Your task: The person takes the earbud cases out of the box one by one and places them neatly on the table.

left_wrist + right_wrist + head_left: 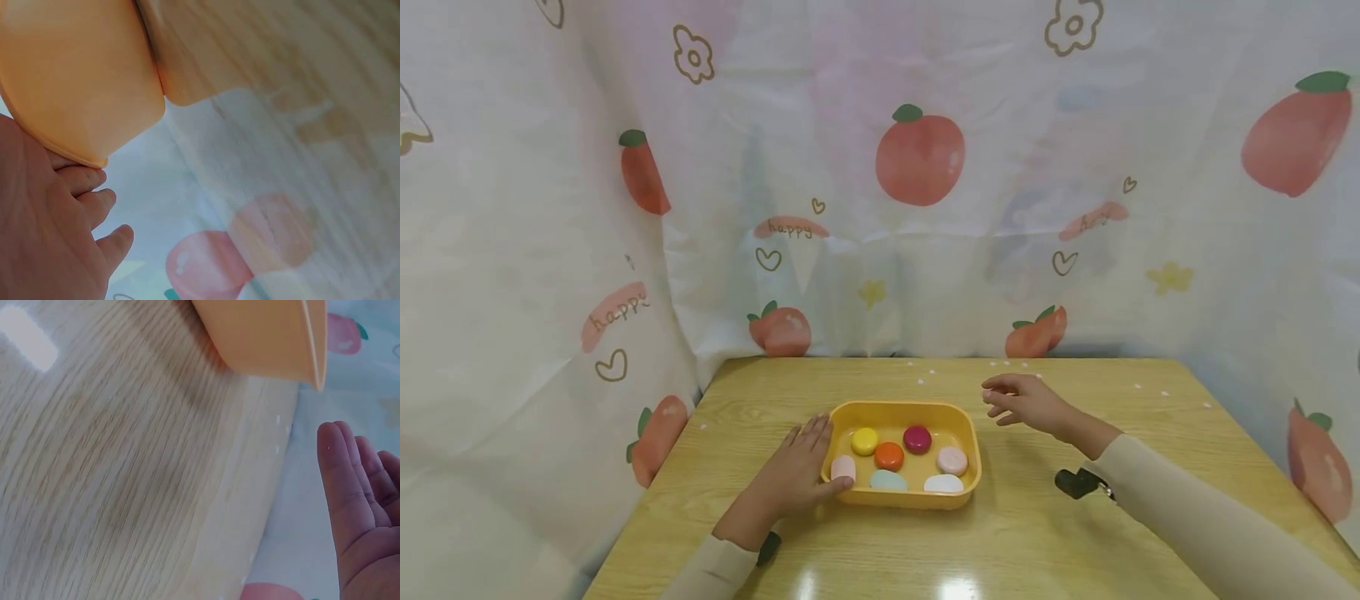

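Observation:
A yellow-orange plastic basket-like tub sits on the table. My left hand lies against its left side, fingers fairly straight along the rim and thumb at the front left corner. The left wrist view shows the fingertips beside the rim. Inside lie several smooth, rounded pieces: yellow, orange, magenta, pale pink, white, pale green, and another pale pink one near my thumb. My right hand hovers right of the tub, fingers loosely extended, holding nothing.
The wooden table ends at a patterned cloth that hangs behind it and on both sides. Small white flecks lie near its back edge. A black wrist device hangs under the right sleeve.

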Demonstrator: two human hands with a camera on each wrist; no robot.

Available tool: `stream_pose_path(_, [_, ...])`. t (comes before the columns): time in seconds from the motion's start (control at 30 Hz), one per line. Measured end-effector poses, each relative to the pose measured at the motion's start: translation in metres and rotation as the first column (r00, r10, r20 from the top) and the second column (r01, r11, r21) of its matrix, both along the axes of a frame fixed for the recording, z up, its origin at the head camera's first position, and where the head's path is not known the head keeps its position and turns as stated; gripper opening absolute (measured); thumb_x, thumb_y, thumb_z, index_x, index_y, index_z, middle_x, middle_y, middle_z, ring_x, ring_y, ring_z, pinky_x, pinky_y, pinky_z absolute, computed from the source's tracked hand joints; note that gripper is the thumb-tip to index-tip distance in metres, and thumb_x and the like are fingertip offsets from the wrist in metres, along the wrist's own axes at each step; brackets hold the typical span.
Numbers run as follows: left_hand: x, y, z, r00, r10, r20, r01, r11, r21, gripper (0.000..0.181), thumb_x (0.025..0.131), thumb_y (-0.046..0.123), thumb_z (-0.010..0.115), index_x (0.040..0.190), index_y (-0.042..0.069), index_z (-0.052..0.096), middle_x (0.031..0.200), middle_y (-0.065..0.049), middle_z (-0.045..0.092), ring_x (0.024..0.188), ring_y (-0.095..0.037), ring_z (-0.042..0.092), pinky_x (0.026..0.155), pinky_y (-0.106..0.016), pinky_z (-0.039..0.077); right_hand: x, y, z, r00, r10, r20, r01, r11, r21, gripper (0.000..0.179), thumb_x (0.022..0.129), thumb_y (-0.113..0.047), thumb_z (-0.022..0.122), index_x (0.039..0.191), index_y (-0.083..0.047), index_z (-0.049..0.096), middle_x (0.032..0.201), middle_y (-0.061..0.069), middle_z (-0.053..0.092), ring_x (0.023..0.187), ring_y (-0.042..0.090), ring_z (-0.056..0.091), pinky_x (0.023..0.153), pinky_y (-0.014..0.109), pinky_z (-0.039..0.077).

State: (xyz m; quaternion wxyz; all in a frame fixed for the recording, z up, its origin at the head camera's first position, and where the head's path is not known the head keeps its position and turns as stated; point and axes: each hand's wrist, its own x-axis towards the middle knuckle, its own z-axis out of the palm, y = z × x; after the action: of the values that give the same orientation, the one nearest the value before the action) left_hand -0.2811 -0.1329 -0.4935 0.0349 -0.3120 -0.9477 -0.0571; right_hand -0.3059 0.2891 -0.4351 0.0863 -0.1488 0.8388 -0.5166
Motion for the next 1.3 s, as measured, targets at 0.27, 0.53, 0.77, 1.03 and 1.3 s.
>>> stream_pose_path(0.27, [-0.004, 0.0, -0.001, 1.0, 0.011, -0.015, -0.011, 1.0, -0.026, 0.102, 0.091, 0.077, 0.027, 0.153, -0.003, 0.019, 0.159, -0.017, 0.016, 0.146, -0.03, 0.013, 0.115, -0.049, 0.013, -0.007, -0.026, 0.002, 1.0, 0.029, 0.005, -0.029, 1.0, 0.007, 0.049, 0.101, -0.023, 0.056, 0.133, 0.012, 0.048, 0.124, 0.03, 0.055, 0.099, 0.039, 0.064, 0.078, 0.042, 0.056])
stream_pose_path(0.53, [-0.006, 0.002, 0.002, 0.999, 0.013, -0.035, -0.015, 0.998, -0.061, 0.103, 0.09, 0.078, 0.022, 0.153, -0.003, 0.02, 0.16, -0.016, 0.016, 0.146, -0.03, 0.013, 0.115, -0.048, 0.013, -0.015, -0.042, -0.004, 0.999, 0.027, 0.039, -0.025, 0.998, -0.058, 0.046, 0.1, -0.02, 0.058, 0.131, 0.013, 0.049, 0.119, 0.031, 0.056, 0.096, 0.037, 0.065, 0.078, 0.044, 0.056])
stream_pose_path(0.77, [-0.005, 0.006, -0.002, 0.998, -0.022, -0.06, 0.018, 0.998, -0.068, 0.103, 0.09, 0.078, 0.025, 0.151, -0.005, 0.024, 0.158, -0.02, 0.019, 0.145, -0.034, 0.016, 0.115, -0.05, 0.015, -0.012, -0.054, -0.009, 0.998, 0.015, 0.055, -0.013, 0.999, -0.032, 0.045, 0.099, -0.022, 0.059, 0.13, 0.011, 0.051, 0.118, 0.031, 0.057, 0.095, 0.037, 0.065, 0.078, 0.045, 0.056])
stream_pose_path(1.03, [-0.003, 0.005, -0.002, 0.997, -0.015, -0.081, 0.008, 0.997, -0.081, 0.101, 0.091, 0.077, 0.026, 0.151, -0.004, 0.026, 0.158, -0.018, 0.02, 0.146, -0.033, 0.015, 0.115, -0.05, 0.013, -0.016, -0.067, -0.012, 0.997, 0.009, 0.071, -0.009, 1.0, -0.006, 0.045, 0.1, -0.022, 0.058, 0.13, 0.01, 0.051, 0.115, 0.027, 0.058, 0.097, 0.039, 0.064, 0.078, 0.046, 0.055])
stream_pose_path(1.3, [-0.003, 0.001, 0.0, 0.995, -0.032, -0.092, 0.025, 0.997, -0.078, 0.101, 0.091, 0.076, 0.027, 0.151, -0.006, 0.026, 0.157, -0.02, 0.021, 0.145, -0.034, 0.017, 0.115, -0.05, 0.016, -0.02, -0.079, -0.017, 0.997, 0.016, 0.071, -0.017, 1.0, 0.021, 0.043, 0.1, -0.018, 0.057, 0.128, 0.013, 0.05, 0.113, 0.027, 0.059, 0.094, 0.036, 0.065, 0.076, 0.045, 0.056])
